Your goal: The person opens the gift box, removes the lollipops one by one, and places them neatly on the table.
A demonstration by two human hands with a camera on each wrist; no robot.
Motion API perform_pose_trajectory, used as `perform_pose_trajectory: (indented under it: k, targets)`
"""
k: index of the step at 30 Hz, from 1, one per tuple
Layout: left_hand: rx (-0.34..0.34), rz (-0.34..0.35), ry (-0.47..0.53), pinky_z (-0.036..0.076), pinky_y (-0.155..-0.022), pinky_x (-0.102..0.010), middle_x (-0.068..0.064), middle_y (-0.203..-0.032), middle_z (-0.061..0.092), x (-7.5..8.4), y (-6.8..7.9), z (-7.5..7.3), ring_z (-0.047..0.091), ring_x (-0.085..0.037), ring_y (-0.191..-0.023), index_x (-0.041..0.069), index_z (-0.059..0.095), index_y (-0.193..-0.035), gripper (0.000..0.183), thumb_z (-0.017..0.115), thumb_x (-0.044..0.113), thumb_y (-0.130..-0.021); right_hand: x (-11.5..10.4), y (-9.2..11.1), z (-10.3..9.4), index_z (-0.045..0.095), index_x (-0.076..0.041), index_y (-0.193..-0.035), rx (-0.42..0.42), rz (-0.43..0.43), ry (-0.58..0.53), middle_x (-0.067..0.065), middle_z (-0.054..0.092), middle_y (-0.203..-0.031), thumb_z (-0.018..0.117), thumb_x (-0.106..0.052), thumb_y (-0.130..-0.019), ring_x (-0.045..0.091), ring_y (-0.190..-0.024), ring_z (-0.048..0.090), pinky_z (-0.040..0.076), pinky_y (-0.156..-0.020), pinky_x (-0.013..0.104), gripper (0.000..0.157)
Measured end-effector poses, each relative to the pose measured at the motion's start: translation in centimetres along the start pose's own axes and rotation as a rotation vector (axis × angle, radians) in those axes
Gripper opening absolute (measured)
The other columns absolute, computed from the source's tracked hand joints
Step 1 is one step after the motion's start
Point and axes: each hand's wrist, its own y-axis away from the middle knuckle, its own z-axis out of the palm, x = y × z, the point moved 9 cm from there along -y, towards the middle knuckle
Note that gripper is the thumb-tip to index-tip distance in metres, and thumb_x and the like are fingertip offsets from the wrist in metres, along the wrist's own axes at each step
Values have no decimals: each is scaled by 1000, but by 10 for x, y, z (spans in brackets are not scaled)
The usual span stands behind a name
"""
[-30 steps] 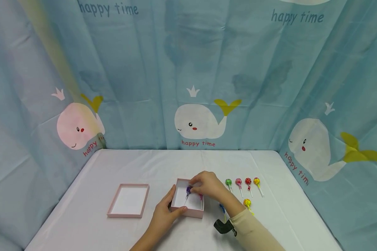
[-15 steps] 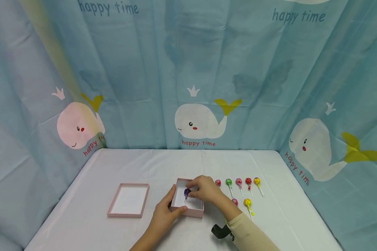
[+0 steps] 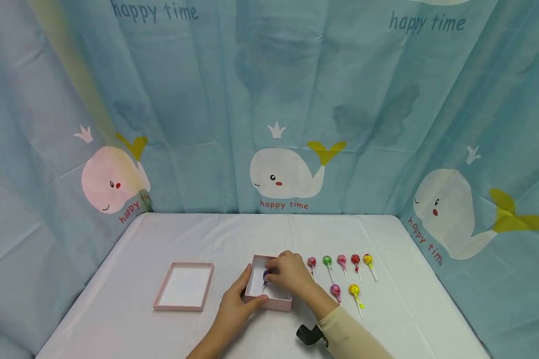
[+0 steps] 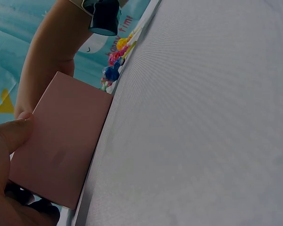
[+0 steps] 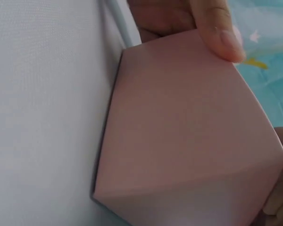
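A pink open-topped box stands on the white table. My left hand grips its left side, with the thumb over the front rim. In the left wrist view, that thumb presses against the pink wall. My right hand reaches into the box from the right and pinches a purple lollipop by its wrapped head. The lollipop's stick points toward the front of the box. The right part of the box's inside is hidden under this hand. Seen from the right wrist, the box covers the right fingertips.
The box's shallow pink lid lies inside up on the left. Right of the box, several lollipops lie in rows, among them a green one, a red one and a yellow one. A blue lollipop shows in the left wrist view.
My right hand has moved slightly left and toward me with the purple lollipop, lower into the box. Two pink lollipops on the table have come out from behind the arm. The left hand stays put.
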Motion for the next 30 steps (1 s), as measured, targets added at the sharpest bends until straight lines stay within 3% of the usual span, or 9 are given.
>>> perform_pose_trajectory:
  k: [10, 20, 30]
  targets:
    - [-9, -11, -4, 29, -121, -46, -15, -165, 32, 1, -1, -1, 30, -33, -152, 6, 31, -161, 100, 86, 34, -82, -3, 0, 2, 83, -25, -97, 75, 31, 73, -13, 77, -89, 85, -36, -82, 16, -90, 61, 46, -88, 45, 18]
    - [0, -4, 1, 30, -121, -47, -14, -164, 33, 0, 0, -1, 32, -33, -151, 10, 31, -161, 100, 87, 32, -81, -1, 2, 1, 83, -25, -97, 98, 58, -2, -15, 76, -87, 86, -35, -82, 15, -95, 60, 43, -100, 51, 18]
    - [-35, 8, 7, 31, -118, -49, -20, -165, 27, 2, 1, 1, 31, -39, -150, 4, 26, -161, 101, 84, 34, -84, 0, 3, -7, 83, -25, -101, 141, 42, -102, -14, 76, -91, 85, -31, -85, 15, -104, 62, 36, -112, 59, 17]
